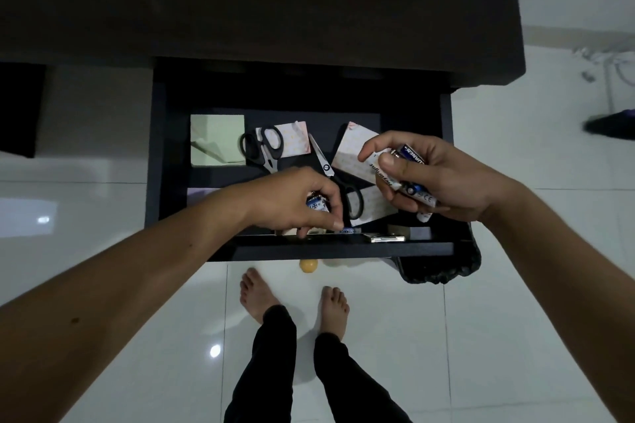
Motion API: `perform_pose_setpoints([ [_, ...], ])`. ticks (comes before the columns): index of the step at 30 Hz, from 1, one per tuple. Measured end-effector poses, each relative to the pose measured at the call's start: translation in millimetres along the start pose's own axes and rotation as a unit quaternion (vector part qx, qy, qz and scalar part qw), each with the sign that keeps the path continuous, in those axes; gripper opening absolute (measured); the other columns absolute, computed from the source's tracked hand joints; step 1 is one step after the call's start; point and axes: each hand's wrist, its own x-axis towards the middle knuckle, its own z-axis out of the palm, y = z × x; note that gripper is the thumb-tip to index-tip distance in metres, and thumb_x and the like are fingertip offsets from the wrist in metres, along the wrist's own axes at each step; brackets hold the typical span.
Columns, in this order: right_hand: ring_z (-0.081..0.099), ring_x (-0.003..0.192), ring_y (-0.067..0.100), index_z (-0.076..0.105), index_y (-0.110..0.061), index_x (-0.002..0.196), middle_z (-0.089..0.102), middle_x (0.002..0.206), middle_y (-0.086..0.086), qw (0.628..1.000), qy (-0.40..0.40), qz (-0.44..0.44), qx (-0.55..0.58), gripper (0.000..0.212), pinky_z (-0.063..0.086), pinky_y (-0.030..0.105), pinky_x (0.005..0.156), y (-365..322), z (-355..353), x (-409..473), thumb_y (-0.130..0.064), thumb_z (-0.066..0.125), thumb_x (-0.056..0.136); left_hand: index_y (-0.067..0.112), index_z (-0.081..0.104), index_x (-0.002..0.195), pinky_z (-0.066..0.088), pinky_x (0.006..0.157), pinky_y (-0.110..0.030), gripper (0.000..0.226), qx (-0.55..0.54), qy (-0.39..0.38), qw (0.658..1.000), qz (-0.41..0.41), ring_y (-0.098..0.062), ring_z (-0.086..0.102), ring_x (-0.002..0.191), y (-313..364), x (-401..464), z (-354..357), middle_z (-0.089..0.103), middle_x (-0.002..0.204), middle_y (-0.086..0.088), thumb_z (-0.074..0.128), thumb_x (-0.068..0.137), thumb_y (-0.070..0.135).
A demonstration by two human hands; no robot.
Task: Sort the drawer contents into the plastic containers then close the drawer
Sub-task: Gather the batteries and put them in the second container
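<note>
The black drawer (343, 248) stands pulled out below the dark desk. My right hand (443, 178) hovers over its right side and grips a bunch of batteries (410, 156), blue and white ones. My left hand (292, 199) reaches down at the drawer's front, holding a blue battery (316, 205) in its curled fingers, fingertips near another blue battery (348, 230) lying by the front wall. Two pairs of black-handled scissors (263, 148) (338, 182) lie among paper notes (354, 151). A green sticky-note pad (217, 140) sits at the back left.
A metallic flat item (386, 238) lies at the drawer's front right. A black bin (439, 264) stands under the drawer's right corner. A yellow ball (308, 265) lies on the white tiled floor near my bare feet (261, 292).
</note>
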Motion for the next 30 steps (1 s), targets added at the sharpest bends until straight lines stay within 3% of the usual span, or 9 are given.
perform_pose_setpoints([
  [4, 0.047, 0.05, 0.019, 0.065, -0.013, 0.119, 0.055, 0.077, 0.02, 0.999, 0.018, -0.019, 0.023, 0.031, 0.04, 0.021, 0.044, 3, 0, 0, -0.032, 0.061, 0.095, 0.037, 0.077, 0.106, 0.059, 0.069, -0.027, 0.013, 0.114, -0.021, 0.993, 0.006, -0.011, 0.071, 0.06, -4, 17, 6, 0.079, 0.095, 0.0, 0.067, 0.099, 0.041],
  [8, 0.044, 0.052, 0.021, 0.065, -0.015, 0.12, 0.056, 0.077, 0.017, 0.999, 0.017, -0.022, 0.025, 0.028, 0.039, 0.022, 0.044, 5, -1, 0, -0.031, 0.06, 0.097, 0.038, 0.077, 0.119, 0.049, 0.078, -0.016, 0.023, 0.19, -0.029, 0.981, 0.028, 0.003, 0.069, 0.075, -1, 25, 10, 0.08, 0.104, 0.013, 0.067, 0.099, 0.037],
  [12, 0.043, 0.05, 0.02, 0.066, -0.016, 0.12, 0.055, 0.075, 0.017, 0.999, 0.009, -0.027, 0.022, 0.026, 0.037, 0.025, 0.044, 5, -1, -1, -0.029, 0.059, 0.098, 0.04, 0.075, 0.123, 0.056, 0.092, -0.031, 0.027, 0.202, -0.054, 0.978, 0.015, -0.009, 0.075, 0.085, -8, 32, 11, 0.081, 0.103, 0.007, 0.067, 0.097, 0.04],
  [17, 0.043, 0.049, 0.02, 0.067, -0.018, 0.119, 0.056, 0.077, 0.021, 1.0, -0.001, -0.025, 0.013, 0.024, 0.038, 0.027, 0.046, 5, -1, 0, -0.028, 0.059, 0.099, 0.041, 0.072, 0.129, 0.051, 0.102, -0.032, 0.029, 0.219, -0.07, 0.973, 0.01, -0.008, 0.066, 0.112, -5, 31, 7, 0.073, 0.127, 0.015, 0.066, 0.101, 0.039],
  [19, 0.042, 0.049, 0.021, 0.067, -0.017, 0.119, 0.057, 0.075, 0.019, 1.0, -0.005, -0.025, 0.013, 0.025, 0.037, 0.027, 0.045, 5, -1, 0, -0.029, 0.059, 0.099, 0.05, 0.07, 0.127, 0.056, 0.098, -0.037, 0.028, 0.212, -0.1, 0.972, -0.005, -0.012, 0.07, 0.108, -3, 31, 4, 0.075, 0.125, 0.01, 0.064, 0.099, 0.045],
  [22, 0.041, 0.048, 0.021, 0.067, -0.018, 0.12, 0.057, 0.073, 0.016, 1.0, -0.009, -0.026, 0.011, 0.026, 0.035, 0.027, 0.045, 6, -1, 1, -0.03, 0.059, 0.099, 0.052, 0.07, 0.12, 0.064, 0.078, -0.049, 0.024, 0.19, -0.113, 0.975, -0.032, -0.009, 0.071, 0.069, -1, 34, 1, 0.078, 0.099, -0.001, 0.066, 0.097, 0.047],
  [23, 0.041, 0.048, 0.021, 0.067, -0.018, 0.12, 0.057, 0.074, 0.018, 1.0, -0.009, -0.026, 0.01, 0.026, 0.035, 0.026, 0.044, 6, -1, 2, -0.031, 0.059, 0.099, 0.049, 0.072, 0.119, 0.064, 0.076, -0.05, 0.023, 0.196, -0.105, 0.974, -0.032, -0.007, 0.068, 0.063, 0, 35, 2, 0.077, 0.095, 0.001, 0.067, 0.097, 0.045],
  [27, 0.043, 0.047, 0.019, 0.068, -0.019, 0.118, 0.057, 0.074, 0.018, 1.0, -0.01, -0.025, 0.01, 0.024, 0.037, 0.023, 0.043, 6, -1, 3, -0.03, 0.059, 0.099, 0.044, 0.072, 0.124, 0.053, 0.102, -0.041, 0.027, 0.247, -0.064, 0.967, 0.005, -0.01, 0.066, 0.114, -2, 34, 7, 0.072, 0.125, 0.015, 0.067, 0.098, 0.043],
  [30, 0.043, 0.047, 0.019, 0.069, -0.019, 0.117, 0.058, 0.072, 0.015, 1.0, -0.013, -0.026, 0.011, 0.024, 0.036, 0.024, 0.043, 6, 0, 3, -0.03, 0.059, 0.098, 0.042, 0.065, 0.137, 0.049, 0.107, -0.037, 0.036, 0.255, -0.047, 0.965, 0.028, -0.01, 0.062, 0.123, -4, 28, 9, 0.069, 0.135, 0.017, 0.065, 0.1, 0.04],
])
